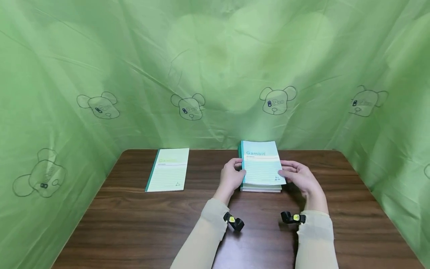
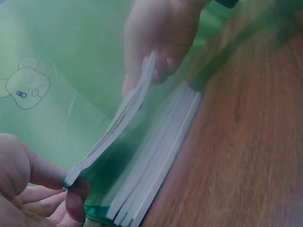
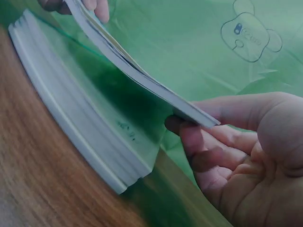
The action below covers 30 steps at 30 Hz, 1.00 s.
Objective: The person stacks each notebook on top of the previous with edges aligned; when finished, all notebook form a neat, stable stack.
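Both hands hold a pale blue notebook (image 1: pixel 262 166) with "Gambit" on its cover, by its two long sides. My left hand (image 1: pixel 231 175) pinches the teal spine side, thumb on top and fingers underneath. On the opposite side my right hand (image 1: pixel 302 179) pinches the edge the same way. Beneath it lies a stack of notebooks (image 2: pixel 156 156), and the wrist views show a gap between the two. The held notebook bends slightly in the right wrist view, where the stack's page edges (image 3: pixel 71 109) face the camera.
A single pale green notebook (image 1: pixel 168 170) with a teal spine lies to the left on the dark wooden table (image 1: pixel 134 228). Green cloth (image 1: pixel 228 67) with printed bear heads hangs behind the table and along both sides.
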Each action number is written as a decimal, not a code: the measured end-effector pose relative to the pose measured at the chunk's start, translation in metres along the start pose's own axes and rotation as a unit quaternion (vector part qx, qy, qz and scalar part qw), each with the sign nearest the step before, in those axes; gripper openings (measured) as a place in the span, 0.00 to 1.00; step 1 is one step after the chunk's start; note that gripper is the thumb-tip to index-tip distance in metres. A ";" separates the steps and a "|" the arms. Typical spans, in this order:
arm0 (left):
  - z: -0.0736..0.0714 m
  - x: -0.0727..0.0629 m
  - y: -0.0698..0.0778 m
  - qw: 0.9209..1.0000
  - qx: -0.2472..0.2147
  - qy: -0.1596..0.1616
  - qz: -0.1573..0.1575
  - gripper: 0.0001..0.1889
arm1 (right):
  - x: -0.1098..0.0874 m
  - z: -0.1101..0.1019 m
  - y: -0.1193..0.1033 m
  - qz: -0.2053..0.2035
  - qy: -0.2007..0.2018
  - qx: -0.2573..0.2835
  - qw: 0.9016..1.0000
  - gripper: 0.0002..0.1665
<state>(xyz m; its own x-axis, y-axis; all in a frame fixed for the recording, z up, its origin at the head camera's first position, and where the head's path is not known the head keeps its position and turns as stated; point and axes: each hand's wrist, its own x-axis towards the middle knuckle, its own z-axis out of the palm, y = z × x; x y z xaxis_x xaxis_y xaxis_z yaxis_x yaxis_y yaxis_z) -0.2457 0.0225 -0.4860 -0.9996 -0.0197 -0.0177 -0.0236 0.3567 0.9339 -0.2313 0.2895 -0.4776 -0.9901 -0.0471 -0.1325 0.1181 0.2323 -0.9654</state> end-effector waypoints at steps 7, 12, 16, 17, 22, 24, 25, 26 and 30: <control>0.000 -0.001 -0.003 0.994 0.100 -0.032 0.023 0.23 | 0.003 0.005 0.011 0.028 0.009 -0.035 0.999 0.36; 0.002 -0.002 -0.003 0.991 0.129 -0.032 0.018 0.26 | 0.004 0.007 0.015 0.034 0.018 -0.053 0.998 0.36; 0.003 -0.001 -0.007 0.992 0.125 -0.018 0.008 0.26 | 0.005 0.009 0.014 0.035 0.021 -0.063 0.997 0.35; 0.005 0.002 -0.013 0.992 0.127 -0.008 0.015 0.25 | 0.006 0.010 0.013 0.035 0.022 -0.066 0.997 0.35; 0.004 0.002 -0.015 0.993 0.119 0.012 -0.004 0.23 | 0.008 0.013 0.011 0.038 0.038 -0.067 0.996 0.34; 0.001 0.000 -0.010 0.994 0.109 0.011 -0.019 0.22 | 0.009 0.015 0.011 0.038 0.045 -0.064 0.996 0.34; 0.001 0.000 -0.010 0.994 0.105 0.012 -0.020 0.22 | 0.009 0.016 0.011 0.038 0.048 -0.061 0.996 0.34; 0.001 0.001 -0.011 0.994 0.103 0.014 -0.019 0.22 | 0.009 0.017 0.011 0.037 0.050 -0.060 0.996 0.34; 0.000 0.000 -0.012 0.995 0.101 0.019 -0.009 0.22 | 0.011 0.021 0.012 0.030 0.059 -0.048 0.997 0.33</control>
<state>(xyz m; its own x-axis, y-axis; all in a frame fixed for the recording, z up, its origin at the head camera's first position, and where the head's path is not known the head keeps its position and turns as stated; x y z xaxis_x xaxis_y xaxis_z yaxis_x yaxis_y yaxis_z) -0.2457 0.0186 -0.4975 -0.9979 -0.0622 -0.0171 -0.0479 0.5357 0.8431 -0.2387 0.2715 -0.4955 -0.9842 0.0827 -0.1566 0.1751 0.3232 -0.9300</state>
